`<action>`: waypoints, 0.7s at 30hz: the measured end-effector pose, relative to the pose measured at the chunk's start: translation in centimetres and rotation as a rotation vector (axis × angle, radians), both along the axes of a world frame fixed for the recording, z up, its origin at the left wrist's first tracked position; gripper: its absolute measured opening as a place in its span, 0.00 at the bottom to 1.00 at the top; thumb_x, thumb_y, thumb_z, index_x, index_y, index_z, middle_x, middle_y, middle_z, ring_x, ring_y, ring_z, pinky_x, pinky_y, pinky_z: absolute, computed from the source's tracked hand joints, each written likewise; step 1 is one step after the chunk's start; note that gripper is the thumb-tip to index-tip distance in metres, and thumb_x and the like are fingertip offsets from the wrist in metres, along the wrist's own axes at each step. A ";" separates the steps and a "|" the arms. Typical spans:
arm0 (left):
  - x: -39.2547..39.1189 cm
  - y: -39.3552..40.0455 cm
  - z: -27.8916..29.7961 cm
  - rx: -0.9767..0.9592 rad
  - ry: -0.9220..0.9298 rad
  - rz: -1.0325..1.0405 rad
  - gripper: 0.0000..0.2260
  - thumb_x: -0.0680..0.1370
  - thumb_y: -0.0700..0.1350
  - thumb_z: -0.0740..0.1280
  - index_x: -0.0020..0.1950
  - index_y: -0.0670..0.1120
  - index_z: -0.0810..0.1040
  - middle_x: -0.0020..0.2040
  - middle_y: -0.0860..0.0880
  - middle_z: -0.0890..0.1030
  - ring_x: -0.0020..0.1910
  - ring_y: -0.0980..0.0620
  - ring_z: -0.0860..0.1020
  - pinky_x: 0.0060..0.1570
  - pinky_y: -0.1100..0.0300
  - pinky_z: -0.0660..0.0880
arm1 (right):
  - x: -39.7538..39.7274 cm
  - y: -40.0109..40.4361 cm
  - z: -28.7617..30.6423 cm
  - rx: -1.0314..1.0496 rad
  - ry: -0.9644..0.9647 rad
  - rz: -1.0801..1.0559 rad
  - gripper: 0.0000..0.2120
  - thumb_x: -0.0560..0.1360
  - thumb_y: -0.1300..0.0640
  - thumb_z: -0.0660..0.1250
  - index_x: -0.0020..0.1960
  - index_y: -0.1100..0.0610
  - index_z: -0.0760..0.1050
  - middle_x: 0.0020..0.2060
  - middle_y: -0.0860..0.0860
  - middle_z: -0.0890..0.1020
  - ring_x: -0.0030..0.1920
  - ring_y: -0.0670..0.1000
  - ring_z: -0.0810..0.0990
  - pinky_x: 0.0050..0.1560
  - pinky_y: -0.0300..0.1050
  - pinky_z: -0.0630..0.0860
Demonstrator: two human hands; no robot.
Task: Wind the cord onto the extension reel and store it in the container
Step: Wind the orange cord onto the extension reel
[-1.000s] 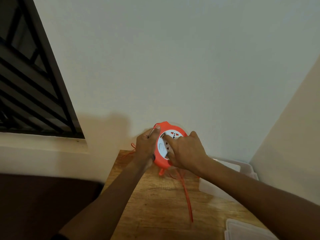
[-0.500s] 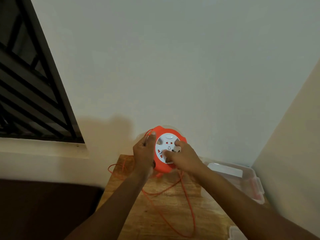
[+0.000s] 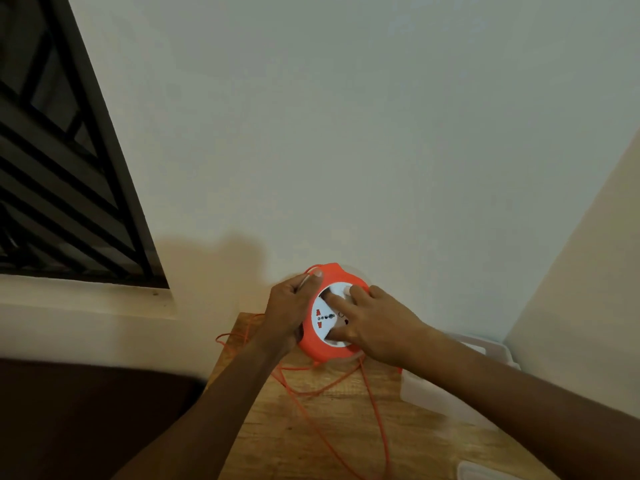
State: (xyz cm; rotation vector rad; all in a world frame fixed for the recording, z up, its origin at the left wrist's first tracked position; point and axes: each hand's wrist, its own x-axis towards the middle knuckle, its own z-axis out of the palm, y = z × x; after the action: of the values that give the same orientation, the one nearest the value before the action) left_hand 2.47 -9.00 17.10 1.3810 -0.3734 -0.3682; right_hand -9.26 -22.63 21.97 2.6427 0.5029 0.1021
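Note:
An orange extension reel (image 3: 320, 349) with a white socket face is held upright above the far end of a wooden table (image 3: 332, 434). My left hand (image 3: 289, 311) grips its left rim, thumb on the top edge. My right hand (image 3: 372, 323) lies over the white face, its fingers and thumb set into the face's recesses. A thin orange cord (image 3: 375, 407) hangs from the reel's underside and trails in loose loops across the table toward the near edge. A clear plastic container (image 3: 450, 398) stands to the right, partly hidden by my right forearm.
A clear lid (image 3: 485, 472) lies at the table's near right corner. A pale wall rises right behind the table, with a side wall at the right. A barred window (image 3: 62, 188) and its sill are at the left. Dark floor lies left of the table.
The white socket face has turned between the frames, and my right hand's fingers have shifted round on it. More loose cord shows on the table as the view has tilted down.

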 end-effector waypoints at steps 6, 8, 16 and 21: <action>0.3 0.2 -0.6 0.039 -0.008 -0.056 0.15 0.82 0.52 0.68 0.55 0.40 0.84 0.49 0.38 0.88 0.47 0.36 0.86 0.48 0.44 0.85 | 0.6 -0.3 0.4 -0.121 -0.059 0.074 0.25 0.77 0.47 0.68 0.71 0.38 0.64 0.64 0.60 0.73 0.63 0.63 0.71 0.58 0.57 0.71; 0.1 0.2 -0.6 0.020 0.034 -0.065 0.15 0.82 0.52 0.67 0.57 0.41 0.84 0.51 0.38 0.87 0.49 0.35 0.86 0.51 0.41 0.85 | 1.0 -0.4 0.8 -0.105 -0.089 0.070 0.26 0.76 0.48 0.69 0.71 0.39 0.64 0.56 0.58 0.77 0.57 0.62 0.74 0.53 0.55 0.71; -0.2 -0.7 0.0 -0.096 0.080 0.113 0.11 0.83 0.50 0.68 0.47 0.49 0.87 0.43 0.47 0.89 0.40 0.48 0.89 0.33 0.59 0.83 | 2.4 0.4 -0.8 0.241 -0.279 -0.257 0.33 0.72 0.39 0.62 0.74 0.46 0.59 0.54 0.55 0.84 0.48 0.59 0.83 0.49 0.50 0.74; -1.5 -2.7 0.2 -0.115 0.042 0.314 0.18 0.81 0.50 0.70 0.32 0.47 0.79 0.31 0.50 0.81 0.34 0.51 0.81 0.34 0.57 0.79 | 2.7 1.7 -1.5 0.879 -0.340 -0.674 0.33 0.69 0.34 0.63 0.71 0.47 0.68 0.59 0.50 0.82 0.55 0.57 0.81 0.51 0.50 0.77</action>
State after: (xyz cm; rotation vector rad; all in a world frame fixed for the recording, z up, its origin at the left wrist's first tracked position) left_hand 0.93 -11.74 17.31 1.2919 -0.1368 -0.1151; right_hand -6.53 -20.90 20.47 3.3417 -0.7192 0.6698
